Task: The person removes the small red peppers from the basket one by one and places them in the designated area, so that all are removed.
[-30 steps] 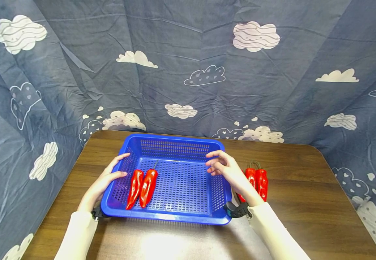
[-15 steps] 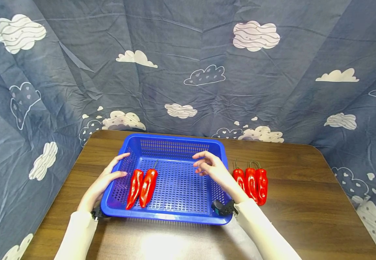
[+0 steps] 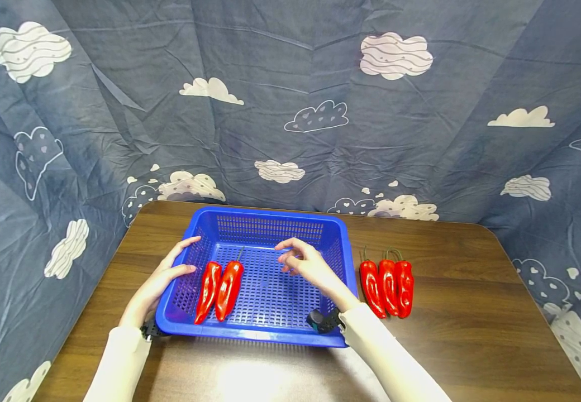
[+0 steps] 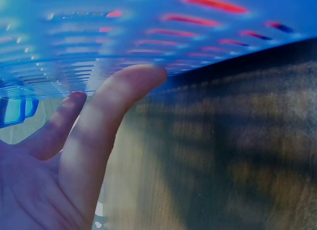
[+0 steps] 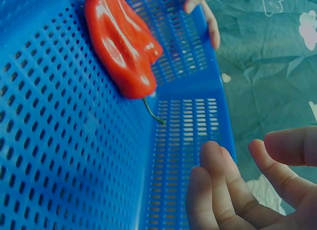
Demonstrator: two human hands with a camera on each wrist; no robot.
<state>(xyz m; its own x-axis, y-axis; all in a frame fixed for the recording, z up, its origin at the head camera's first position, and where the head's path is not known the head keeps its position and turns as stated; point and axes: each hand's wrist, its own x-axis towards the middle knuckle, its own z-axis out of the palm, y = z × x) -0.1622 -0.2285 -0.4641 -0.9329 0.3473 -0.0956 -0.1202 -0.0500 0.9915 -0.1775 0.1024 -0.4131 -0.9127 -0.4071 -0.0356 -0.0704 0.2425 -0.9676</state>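
Observation:
My left hand (image 3: pixel 156 283) holds the left side of a blue plastic basket (image 3: pixel 250 334), thumb and a finger reaching over the rim. In the left wrist view, bent fingers (image 4: pixel 99 116) lie against the outside of its slotted wall. Two long red peppers, a left one (image 3: pixel 208 291) and a right one (image 3: pixel 229 291) with a green stem, lie side by side in the basket's left part. My right hand (image 3: pixel 309 268) hovers over the basket's right half, fingers loosely bent, nothing between them. The right wrist view shows its parted fingertips and the peppers (image 5: pixel 119 47) beyond.
Three more red peppers (image 3: pixel 387 286) lie in a row on the wooden table (image 3: pixel 471 312), just right of the basket. A dark curtain (image 3: pixel 290 72) with white clouds hangs behind the table. A black wrist camera (image 3: pixel 323 322) sits low over the basket's near right corner.
My right hand has moved left from the basket's right rim to over its inside, uncovering the three peppers on the table. My left hand, the basket and the peppers stay where they were.

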